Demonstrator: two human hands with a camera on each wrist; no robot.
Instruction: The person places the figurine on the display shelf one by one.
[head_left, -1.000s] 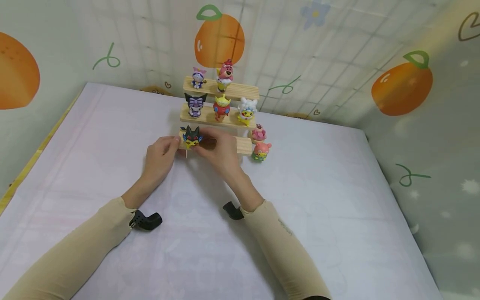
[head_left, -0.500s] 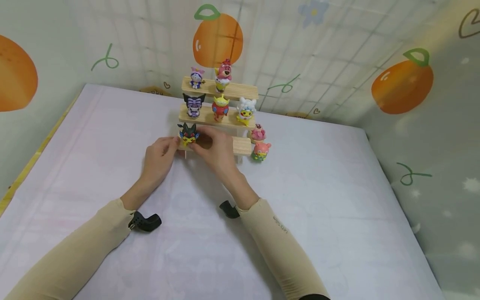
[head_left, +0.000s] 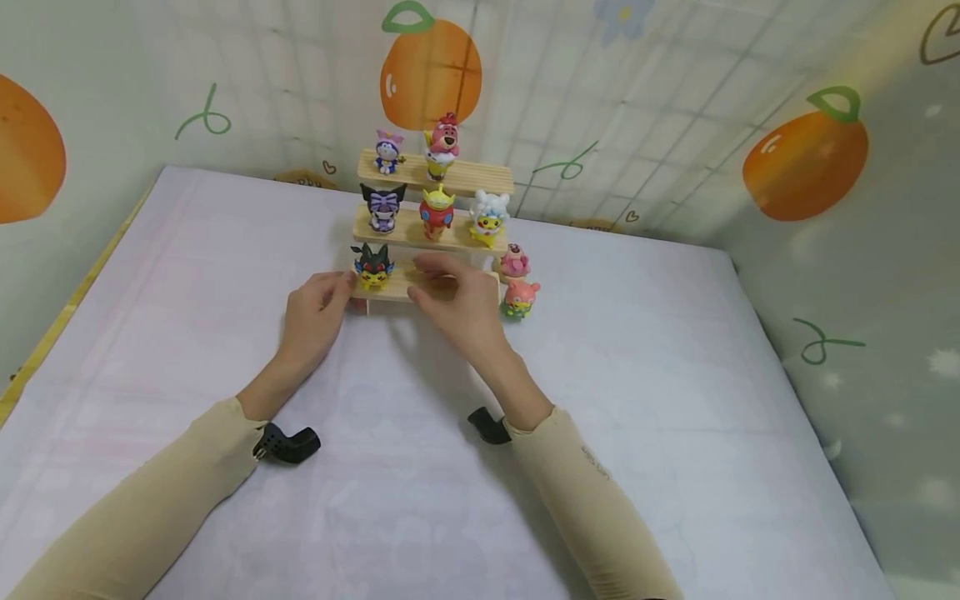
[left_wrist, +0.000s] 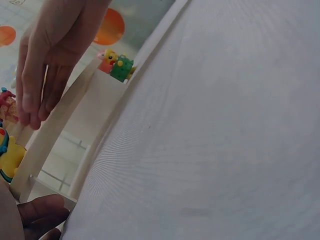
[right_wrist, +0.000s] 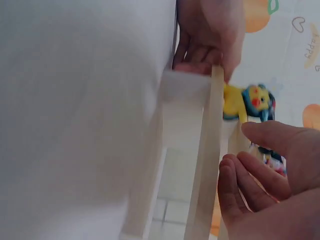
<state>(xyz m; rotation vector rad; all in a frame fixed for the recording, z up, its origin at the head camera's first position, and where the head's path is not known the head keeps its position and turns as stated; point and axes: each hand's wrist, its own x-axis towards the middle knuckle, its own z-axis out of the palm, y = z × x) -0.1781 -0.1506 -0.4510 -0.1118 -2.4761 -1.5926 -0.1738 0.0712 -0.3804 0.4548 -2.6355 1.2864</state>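
A three-tier wooden display stand [head_left: 472, 177] holds small figurines. On the left end of its lowest shelf stands a yellow figurine with a black pointed-eared hood [head_left: 372, 268], upright. My left hand [head_left: 317, 315] grips that shelf's left end, thumb at the edge and fingers curled beneath, as the right wrist view shows. To the right of the hooded figurine is my right hand [head_left: 463, 307], just above the lowest shelf. Its thumb and fingers are apart with nothing between them, and the right wrist view shows a gap between its thumb [right_wrist: 270, 135] and fingers.
Two pink figurines, one in front [head_left: 520, 298] and one behind [head_left: 514, 262], stand on the table [head_left: 637, 375] right beside the stand. Purple [head_left: 384, 208], red [head_left: 437, 212] and white [head_left: 490, 218] figurines occupy the middle shelf. A printed curtain [head_left: 562, 100] hangs behind.
My right hand has let go of the hooded figurine and moved right, away from it. The figurine shifted slightly left before that and now stands alone. My left hand stays at the shelf end.
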